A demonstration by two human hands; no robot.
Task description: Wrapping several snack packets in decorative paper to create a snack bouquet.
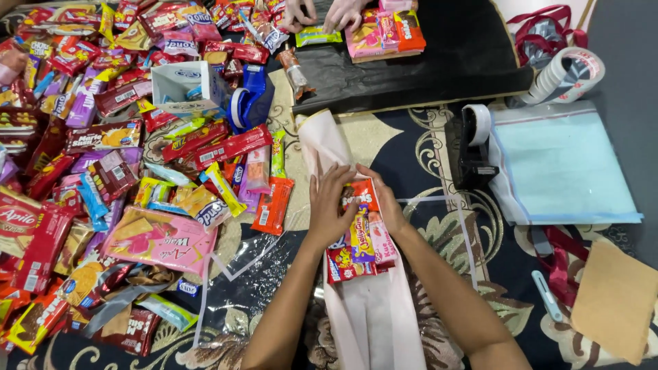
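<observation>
Hands at centre, both on a snack bundle lying on a pale pink board. Left hand lies flat, fingers spread over the bundle's left side; right hand curls round its right edge. Neither fully closed. Snack pile to the left, tape dispenser to the right. Another person's hands at the top, near more packets.

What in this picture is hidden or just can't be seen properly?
- Snack packets, head view: partly covered by the left hand and right hand.
- Pale paper strip: bottom end cut off by the frame.
- Another person's hands: cut off by the top edge.
- Snack pile: runs past the left edge.
</observation>
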